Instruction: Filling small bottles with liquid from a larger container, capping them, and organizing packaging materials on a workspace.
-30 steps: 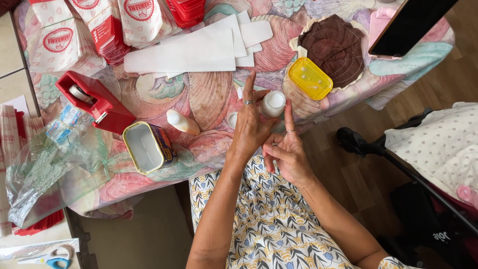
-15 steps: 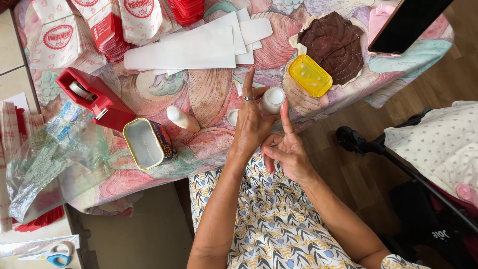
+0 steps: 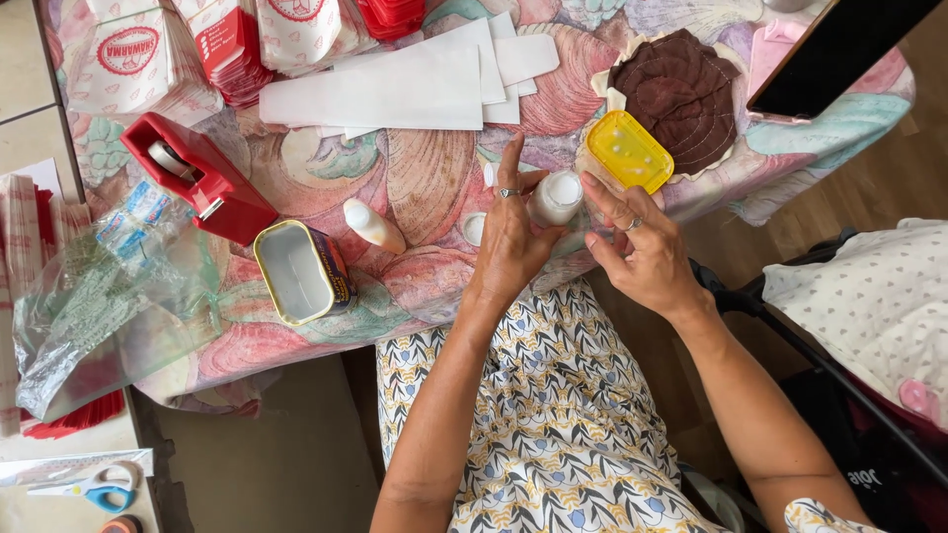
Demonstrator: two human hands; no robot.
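Since a moment ago, the right hand (image 3: 644,259) has pulled back a little from the bottle (image 3: 555,197). Its finger stood up beside the bottle before; now the fingers are spread and loose, just beside the bottle, and it holds nothing. Whether a fingertip touches the bottle, I cannot tell. The left hand (image 3: 513,242) has kept its grip, wrapped around the bottle.

From the head view, the bottle is small, round and white, held up over the near edge of the table (image 3: 425,188). The left fingers hide most of it, so only its top and one side show.

A yellow lid (image 3: 629,150) lies just past the right hand, shiny and shaped like a box with soft corners. It rests partly on a brown cloth (image 3: 681,89) that looks soft and stitched in lines. A second small white bottle (image 3: 372,225) lies on its side to the left. Near it sits an open tin (image 3: 301,271), long with round corners and pale inside. A red tape holder (image 3: 197,178) is farther left, hard and blocky. White paper strips (image 3: 395,89) lie flat across the far part of the table. A crinkly clear bag (image 3: 99,296) hangs over the left edge. Scissors (image 3: 84,486) with blue handles are cut off at the bottom left corner. A dark flat thing (image 3: 839,49) is cut off at the top right.
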